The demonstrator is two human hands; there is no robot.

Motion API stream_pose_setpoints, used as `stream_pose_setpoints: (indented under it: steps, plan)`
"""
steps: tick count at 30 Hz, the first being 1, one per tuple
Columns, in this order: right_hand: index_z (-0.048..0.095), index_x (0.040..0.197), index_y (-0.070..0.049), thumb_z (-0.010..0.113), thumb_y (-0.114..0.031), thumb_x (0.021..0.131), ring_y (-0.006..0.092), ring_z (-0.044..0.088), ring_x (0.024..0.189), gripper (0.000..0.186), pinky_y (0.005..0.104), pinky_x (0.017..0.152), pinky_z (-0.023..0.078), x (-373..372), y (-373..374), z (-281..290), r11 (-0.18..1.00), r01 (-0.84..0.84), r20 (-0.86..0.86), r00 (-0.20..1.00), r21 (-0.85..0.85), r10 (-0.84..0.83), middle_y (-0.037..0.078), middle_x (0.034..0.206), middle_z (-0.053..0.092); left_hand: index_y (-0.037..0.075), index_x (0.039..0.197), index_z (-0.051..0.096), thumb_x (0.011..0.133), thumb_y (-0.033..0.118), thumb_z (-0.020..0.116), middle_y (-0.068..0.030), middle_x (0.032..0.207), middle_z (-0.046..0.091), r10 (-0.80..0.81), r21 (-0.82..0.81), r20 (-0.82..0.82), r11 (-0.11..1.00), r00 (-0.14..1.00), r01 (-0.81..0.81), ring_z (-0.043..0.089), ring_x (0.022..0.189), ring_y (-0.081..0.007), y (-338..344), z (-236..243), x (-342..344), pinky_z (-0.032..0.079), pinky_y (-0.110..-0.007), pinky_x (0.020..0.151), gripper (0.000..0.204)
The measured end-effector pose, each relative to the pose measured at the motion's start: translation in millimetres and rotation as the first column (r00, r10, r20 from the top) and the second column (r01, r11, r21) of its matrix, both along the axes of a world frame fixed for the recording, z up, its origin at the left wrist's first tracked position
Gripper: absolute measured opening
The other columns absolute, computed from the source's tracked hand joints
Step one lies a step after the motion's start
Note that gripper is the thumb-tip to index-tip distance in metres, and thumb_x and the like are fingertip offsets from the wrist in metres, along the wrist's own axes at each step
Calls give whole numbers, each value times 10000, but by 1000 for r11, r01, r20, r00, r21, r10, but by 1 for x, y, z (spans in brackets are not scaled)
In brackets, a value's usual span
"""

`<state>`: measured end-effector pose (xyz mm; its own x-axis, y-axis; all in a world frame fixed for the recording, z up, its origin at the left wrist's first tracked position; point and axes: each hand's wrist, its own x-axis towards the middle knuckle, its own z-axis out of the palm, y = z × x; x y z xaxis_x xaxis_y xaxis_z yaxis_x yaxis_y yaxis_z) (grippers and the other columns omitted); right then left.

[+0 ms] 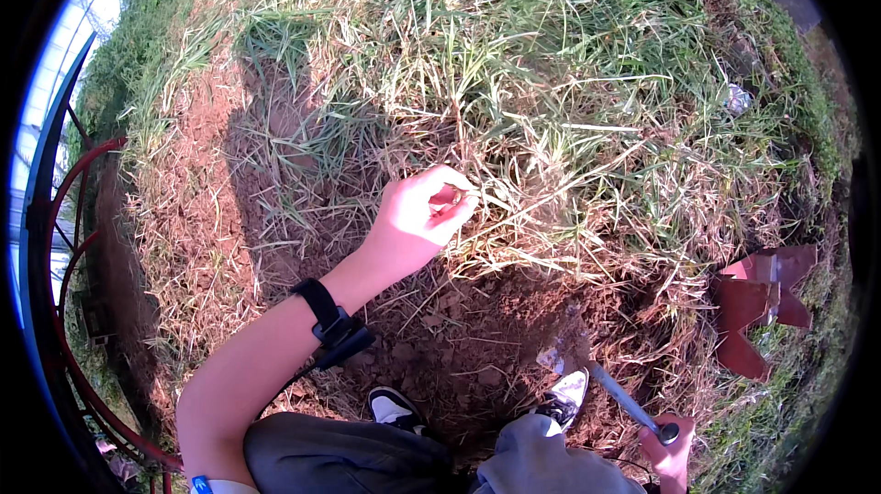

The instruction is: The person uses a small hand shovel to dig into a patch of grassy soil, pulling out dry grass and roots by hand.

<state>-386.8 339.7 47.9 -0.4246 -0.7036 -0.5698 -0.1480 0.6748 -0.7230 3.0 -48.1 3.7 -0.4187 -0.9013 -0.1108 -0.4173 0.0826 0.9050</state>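
My left hand (425, 207) reaches out over the grass with thumb and fingertips pinched together. Between them is what looks like a dry grass stalk (486, 195) at the edge of the clump (551, 182). Low on the right, my right hand (673, 457) is wrapped around a short digging tool with a grey metal shaft (624, 398). Its soil-smeared head (567, 347) rests at the dug earth beside my right shoe, and its exact shape is hard to make out.
Loose brown soil (450, 333) lies in front of my black-and-white shoes (395, 408). A reddish-brown angular metal piece (757, 310) sits on the grass at the right. Along the left edge curves a red metal frame (69, 310). Cut grass covers the ground farther away.
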Motion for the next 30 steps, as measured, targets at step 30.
stream_pose_setpoints:
  steps: [30]
  plan:
    - [614,855,-2,746,-154,1005,111,459,476,251,266,464,368,134,-155,-88,947,268,743,594,179,-309,11,615,499,-10,778,611,975,171,769,-85,588,526,104,-231,241,972,965,-47,406,527,-160,-14,-3,6,382,-334,509,311]
